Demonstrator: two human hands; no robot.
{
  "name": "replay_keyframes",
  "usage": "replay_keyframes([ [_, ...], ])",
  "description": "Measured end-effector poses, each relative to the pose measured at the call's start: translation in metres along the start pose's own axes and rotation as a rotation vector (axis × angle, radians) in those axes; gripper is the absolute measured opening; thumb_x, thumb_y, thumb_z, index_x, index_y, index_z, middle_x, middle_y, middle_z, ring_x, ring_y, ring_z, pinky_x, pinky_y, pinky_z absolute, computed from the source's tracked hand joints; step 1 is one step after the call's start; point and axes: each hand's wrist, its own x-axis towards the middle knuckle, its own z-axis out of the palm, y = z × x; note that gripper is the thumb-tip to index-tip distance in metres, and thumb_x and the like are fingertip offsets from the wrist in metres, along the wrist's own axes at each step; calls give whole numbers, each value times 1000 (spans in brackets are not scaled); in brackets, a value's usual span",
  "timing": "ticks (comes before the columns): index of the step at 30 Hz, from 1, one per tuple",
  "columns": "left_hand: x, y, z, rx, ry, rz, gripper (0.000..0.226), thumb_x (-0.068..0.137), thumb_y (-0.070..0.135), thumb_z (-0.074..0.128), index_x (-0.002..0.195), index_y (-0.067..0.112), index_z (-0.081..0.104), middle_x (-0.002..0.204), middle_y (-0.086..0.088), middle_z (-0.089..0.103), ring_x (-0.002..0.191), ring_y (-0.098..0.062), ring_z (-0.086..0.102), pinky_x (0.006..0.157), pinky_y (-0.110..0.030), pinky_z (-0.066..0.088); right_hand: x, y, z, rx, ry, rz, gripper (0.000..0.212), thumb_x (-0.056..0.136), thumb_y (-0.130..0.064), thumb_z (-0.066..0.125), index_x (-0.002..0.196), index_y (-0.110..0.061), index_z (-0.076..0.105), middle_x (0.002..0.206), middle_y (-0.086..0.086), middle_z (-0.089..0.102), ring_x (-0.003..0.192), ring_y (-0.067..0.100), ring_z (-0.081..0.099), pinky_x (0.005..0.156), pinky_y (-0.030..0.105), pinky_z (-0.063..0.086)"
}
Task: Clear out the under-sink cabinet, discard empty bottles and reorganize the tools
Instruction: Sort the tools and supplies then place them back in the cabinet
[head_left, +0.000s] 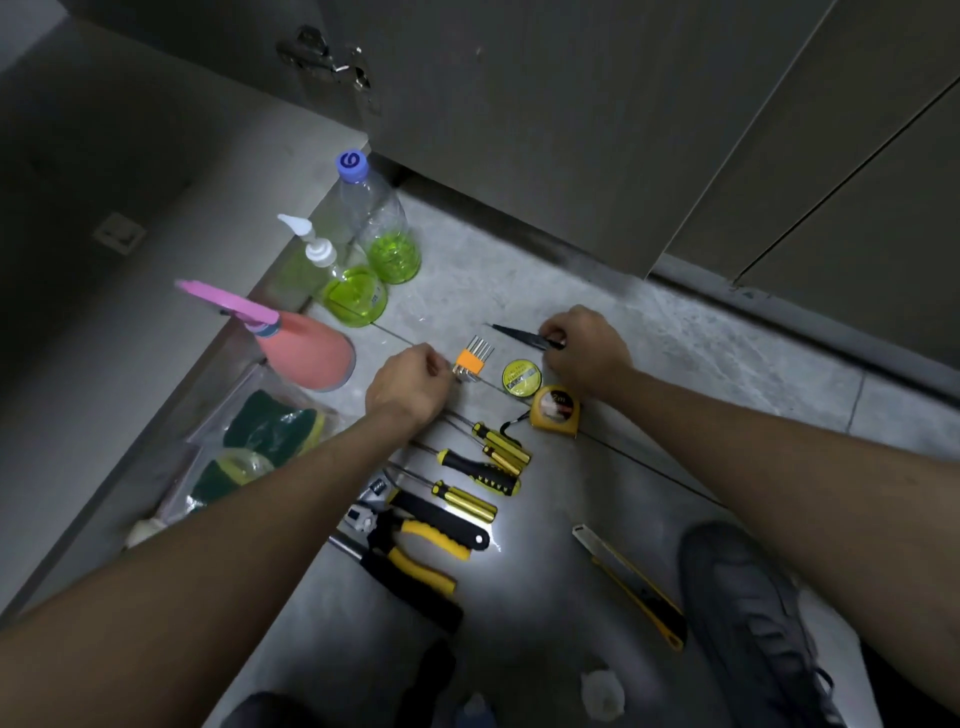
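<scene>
Tools lie in a row on the grey floor. My left hand has curled fingers pinching the short ends of a hex key set in an orange holder. My right hand grips the handle of black needle-nose pliers, whose tip points left. Between the hands sit a round yellow tape roll and a yellow tape measure. Below lie several yellow-and-black screwdrivers, yellow-handled pliers and a wrench.
Two bottles with green liquid and a pink spray bottle stand by the open cabinet's edge. Bagged sponges lie on its left. A yellow utility knife and a dark shoe are lower right. Closed cabinet doors stand behind.
</scene>
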Motion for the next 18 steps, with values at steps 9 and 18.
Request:
replay_keyframes([
  [9, -119, -5, 16, -153, 166, -118, 8, 89, 34, 52, 89, 30, 59, 83, 9, 64, 79, -20, 58, 64, -32, 39, -86, -4, -4, 276, 156, 51, 14, 88, -22, 64, 102, -18, 64, 93, -4, 59, 93, 21, 57, 71, 32, 42],
  [18, -261, -25, 53, -120, 30, -236, 13, 88, 42, 58, 88, 29, 58, 90, 9, 63, 86, -19, 62, 71, -34, 51, -199, 34, 17, -20, -279, 15, 50, 84, -59, 68, 113, -19, 56, 112, 3, 64, 103, 26, 61, 77, 36, 47],
])
